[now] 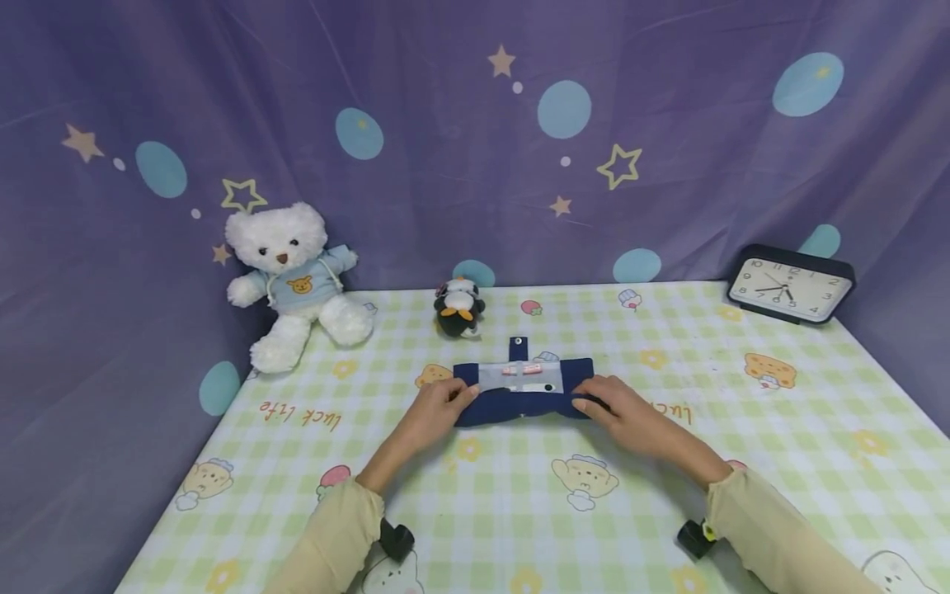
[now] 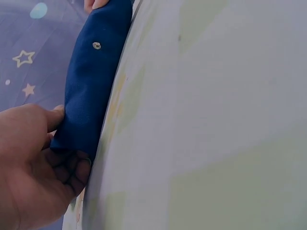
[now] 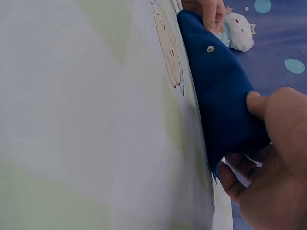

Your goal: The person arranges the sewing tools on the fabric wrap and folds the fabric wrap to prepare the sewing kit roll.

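A navy fabric pouch [image 1: 512,404] lies on the table in front of me, partly folded. Its grey pocket panel [image 1: 492,378] shows small pink-and-white items, and a short strap [image 1: 518,351] with a metal snap sticks out at the far side. My left hand [image 1: 436,410] pinches the pouch's left end, thumb on top. At the opposite end, my right hand [image 1: 625,415] grips the cloth between thumb and curled fingers. Both wrist views show a second metal snap [image 2: 97,45] on the near folded face. Whatever lies inside the fold is hidden.
Behind the pouch stands a small penguin plush [image 1: 458,308]. A white teddy bear [image 1: 297,280] in a blue top sits at the back left, and a black-framed clock [image 1: 790,285] at the back right. A checked cloth [image 1: 505,511] covers the table; a purple curtain [image 1: 460,206] hangs behind.
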Demonstrator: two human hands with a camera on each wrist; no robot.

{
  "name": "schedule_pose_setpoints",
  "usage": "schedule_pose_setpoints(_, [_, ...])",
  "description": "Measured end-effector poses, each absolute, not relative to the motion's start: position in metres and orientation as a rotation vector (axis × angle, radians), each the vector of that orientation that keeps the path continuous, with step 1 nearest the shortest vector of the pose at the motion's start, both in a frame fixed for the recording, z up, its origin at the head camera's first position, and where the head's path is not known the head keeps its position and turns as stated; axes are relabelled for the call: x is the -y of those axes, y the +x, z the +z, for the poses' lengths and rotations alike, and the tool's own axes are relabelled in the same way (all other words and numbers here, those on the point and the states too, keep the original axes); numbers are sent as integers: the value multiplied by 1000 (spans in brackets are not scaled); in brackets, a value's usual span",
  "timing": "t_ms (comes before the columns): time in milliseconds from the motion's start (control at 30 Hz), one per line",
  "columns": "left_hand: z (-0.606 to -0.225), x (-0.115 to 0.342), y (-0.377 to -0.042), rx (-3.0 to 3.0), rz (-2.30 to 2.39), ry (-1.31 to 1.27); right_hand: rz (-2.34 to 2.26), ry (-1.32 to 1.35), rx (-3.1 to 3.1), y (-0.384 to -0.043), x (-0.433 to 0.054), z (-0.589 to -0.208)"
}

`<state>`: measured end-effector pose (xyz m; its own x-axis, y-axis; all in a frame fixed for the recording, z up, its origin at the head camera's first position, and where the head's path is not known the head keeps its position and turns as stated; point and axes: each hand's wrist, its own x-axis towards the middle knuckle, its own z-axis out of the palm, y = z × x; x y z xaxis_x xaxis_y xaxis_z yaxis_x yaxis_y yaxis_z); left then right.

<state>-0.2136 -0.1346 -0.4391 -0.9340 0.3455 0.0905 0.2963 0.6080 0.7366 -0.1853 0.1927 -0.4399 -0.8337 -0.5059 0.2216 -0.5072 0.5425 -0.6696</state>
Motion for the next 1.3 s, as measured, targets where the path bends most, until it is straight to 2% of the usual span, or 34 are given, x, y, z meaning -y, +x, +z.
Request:
schedule_pose_setpoints(400, [-441, 131, -221, -2876, 1295, 395, 1516, 602, 2855, -206, -189, -439])
schedule_pose_setpoints(867, [-442, 124, -229, -3028, 1192, 367, 1391, 618, 2830, -218, -183, -444])
schedule_pose_setpoints(1300, [-444, 126, -232, -3036, 1166, 378, 1254, 561, 2788, -216, -182, -452])
